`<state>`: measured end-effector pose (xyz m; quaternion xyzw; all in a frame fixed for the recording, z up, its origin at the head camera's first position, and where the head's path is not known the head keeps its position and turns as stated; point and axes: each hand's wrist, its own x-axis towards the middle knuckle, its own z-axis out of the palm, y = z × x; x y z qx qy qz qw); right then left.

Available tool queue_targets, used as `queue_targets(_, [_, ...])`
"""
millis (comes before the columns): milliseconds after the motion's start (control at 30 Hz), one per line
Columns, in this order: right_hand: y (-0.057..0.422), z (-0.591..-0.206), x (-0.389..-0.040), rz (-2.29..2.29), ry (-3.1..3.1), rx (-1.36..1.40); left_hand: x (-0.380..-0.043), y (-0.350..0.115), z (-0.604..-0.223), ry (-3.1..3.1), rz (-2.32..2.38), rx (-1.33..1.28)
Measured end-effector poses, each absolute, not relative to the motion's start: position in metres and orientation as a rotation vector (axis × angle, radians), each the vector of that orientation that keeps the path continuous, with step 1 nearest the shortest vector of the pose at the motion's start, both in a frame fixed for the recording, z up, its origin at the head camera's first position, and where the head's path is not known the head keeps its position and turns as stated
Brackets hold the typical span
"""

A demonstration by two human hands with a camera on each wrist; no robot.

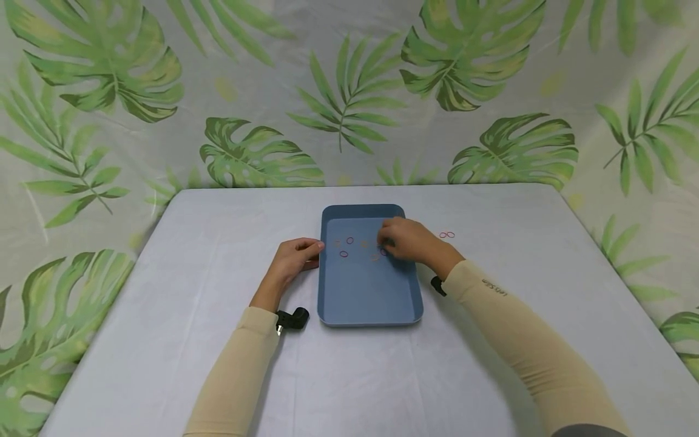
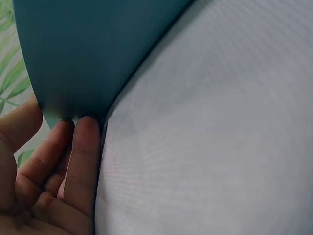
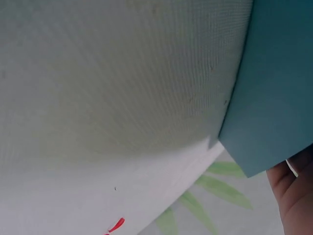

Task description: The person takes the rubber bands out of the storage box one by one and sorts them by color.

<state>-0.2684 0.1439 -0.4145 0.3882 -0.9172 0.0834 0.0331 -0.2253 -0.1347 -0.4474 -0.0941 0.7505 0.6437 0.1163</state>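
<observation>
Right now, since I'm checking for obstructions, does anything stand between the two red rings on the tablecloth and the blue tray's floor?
Yes: just left of the two red rings, the right hand lies over the raised right wall of the blue tray.

The blue tray (image 1: 368,297) has room above its near half (raised walls (image 1: 322,291) block sideways).

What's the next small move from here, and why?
I'd likely bring the right hand to the two red rings, unless it holds something, which I can't tell: they lie on the table right of the blue tray, while other rings lie inside. The left hand touches the tray's left side.
</observation>
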Motion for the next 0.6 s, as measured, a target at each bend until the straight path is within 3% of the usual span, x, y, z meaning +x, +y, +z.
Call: queue_targets(600, [0.1452, -0.4249, -0.2732, 0.247, -2.796, 1.210, -0.2259, -0.1345, -0.4486, 2.207, 1.881, -0.266])
